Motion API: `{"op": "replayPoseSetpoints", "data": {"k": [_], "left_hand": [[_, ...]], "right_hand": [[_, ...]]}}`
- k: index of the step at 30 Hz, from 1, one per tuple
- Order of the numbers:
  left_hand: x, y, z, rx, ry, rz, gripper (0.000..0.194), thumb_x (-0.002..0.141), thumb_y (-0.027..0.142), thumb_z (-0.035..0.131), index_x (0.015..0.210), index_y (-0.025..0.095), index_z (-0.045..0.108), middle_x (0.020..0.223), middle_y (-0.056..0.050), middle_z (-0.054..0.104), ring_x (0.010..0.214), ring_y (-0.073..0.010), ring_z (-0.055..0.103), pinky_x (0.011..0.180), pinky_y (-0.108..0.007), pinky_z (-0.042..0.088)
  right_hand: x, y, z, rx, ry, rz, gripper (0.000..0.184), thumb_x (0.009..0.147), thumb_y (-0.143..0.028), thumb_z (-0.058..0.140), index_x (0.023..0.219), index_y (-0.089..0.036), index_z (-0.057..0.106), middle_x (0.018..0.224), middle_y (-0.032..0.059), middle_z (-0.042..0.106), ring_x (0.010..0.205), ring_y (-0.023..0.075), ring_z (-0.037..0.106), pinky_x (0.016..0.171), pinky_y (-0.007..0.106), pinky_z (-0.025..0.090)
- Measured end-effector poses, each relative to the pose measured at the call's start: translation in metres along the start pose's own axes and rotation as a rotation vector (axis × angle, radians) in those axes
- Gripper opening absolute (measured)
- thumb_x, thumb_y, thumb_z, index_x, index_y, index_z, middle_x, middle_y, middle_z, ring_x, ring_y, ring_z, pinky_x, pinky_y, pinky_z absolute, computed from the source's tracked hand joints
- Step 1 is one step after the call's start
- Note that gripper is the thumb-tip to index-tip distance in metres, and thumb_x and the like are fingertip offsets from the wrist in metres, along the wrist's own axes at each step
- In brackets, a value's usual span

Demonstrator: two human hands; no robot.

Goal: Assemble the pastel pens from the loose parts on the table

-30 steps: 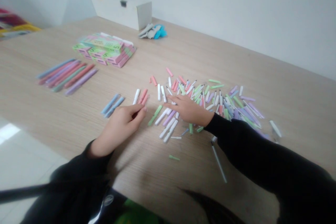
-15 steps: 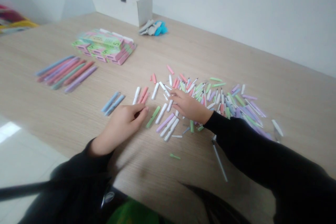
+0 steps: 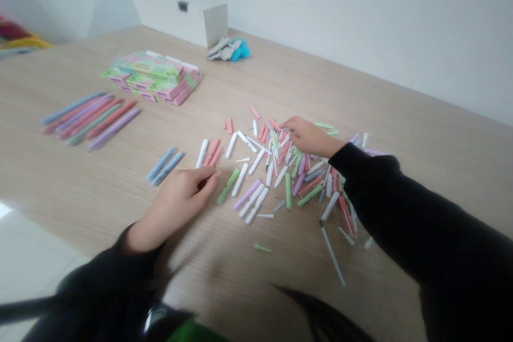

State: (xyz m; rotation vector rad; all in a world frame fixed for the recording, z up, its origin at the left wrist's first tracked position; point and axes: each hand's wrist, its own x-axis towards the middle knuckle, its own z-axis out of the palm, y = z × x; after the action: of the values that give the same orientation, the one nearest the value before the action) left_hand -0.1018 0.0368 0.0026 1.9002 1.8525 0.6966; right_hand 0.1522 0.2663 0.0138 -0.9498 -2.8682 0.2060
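Observation:
My left hand (image 3: pixel 180 200) rests low over the table with its fingers curled and thumb against the index finger. Whatever it may hold is hidden. Beside its fingertips lie coral pen barrels (image 3: pixel 212 152) and a green pen barrel (image 3: pixel 228 186). At the far side of a loose pile of pen parts, my right hand (image 3: pixel 308 136) reaches out with its index finger extended. The fingertips are at a coral pen part (image 3: pixel 274 124); I cannot tell whether they touch it. White barrels (image 3: pixel 256 206) and a lilac barrel (image 3: pixel 247 194) lie between the hands.
Two blue barrels (image 3: pixel 165 165) lie left of my left hand. Further left is a row of whole pens (image 3: pixel 90 120), with stacked pen boxes (image 3: pixel 154 77) behind. Gloves (image 3: pixel 229 49) and a white box (image 3: pixel 176 16) stand at the back. A thin refill (image 3: pixel 332 254) lies in front.
My right hand has moved right and away from me, from the white barrels to the pile's far edge. My left hand keeps its curled pose. The view has shifted slightly.

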Motion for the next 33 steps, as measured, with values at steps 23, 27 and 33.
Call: {"op": "replayPoseSetpoints", "data": {"k": [23, 27, 33], "left_hand": [[-0.004, -0.002, -0.002, 0.018, -0.010, 0.001, 0.040, 0.097, 0.041, 0.040, 0.071, 0.018, 0.058, 0.057, 0.001, 0.055, 0.052, -0.0127, 0.051, 0.056, -0.027, 0.034], [-0.005, -0.004, 0.000, 0.016, -0.009, 0.013, 0.039, 0.098, 0.041, 0.040, 0.072, 0.018, 0.059, 0.058, 0.001, 0.057, 0.054, -0.0129, 0.053, 0.057, -0.027, 0.035], [-0.003, -0.001, 0.001, -0.002, -0.041, 0.015, 0.041, 0.099, 0.041, 0.037, 0.072, 0.018, 0.058, 0.059, 0.000, 0.056, 0.055, -0.0133, 0.053, 0.058, -0.028, 0.035]], "right_hand": [[0.017, 0.002, 0.008, 0.077, 0.047, -0.148, 0.032, 0.090, -0.014, 0.048, 0.105, -0.012, 0.076, 0.102, 0.0136, 0.066, 0.095, 0.0235, 0.062, 0.090, 0.035, 0.046], [0.018, -0.011, 0.014, 0.090, -0.059, -0.167, 0.023, 0.089, -0.017, 0.053, 0.088, -0.012, 0.075, 0.092, 0.0115, 0.066, 0.090, 0.0226, 0.061, 0.087, 0.034, 0.046], [0.031, -0.003, 0.005, 0.055, -0.041, -0.048, 0.030, 0.084, -0.009, 0.052, 0.105, -0.010, 0.074, 0.101, 0.0125, 0.069, 0.092, 0.0211, 0.062, 0.088, 0.030, 0.045]]}}
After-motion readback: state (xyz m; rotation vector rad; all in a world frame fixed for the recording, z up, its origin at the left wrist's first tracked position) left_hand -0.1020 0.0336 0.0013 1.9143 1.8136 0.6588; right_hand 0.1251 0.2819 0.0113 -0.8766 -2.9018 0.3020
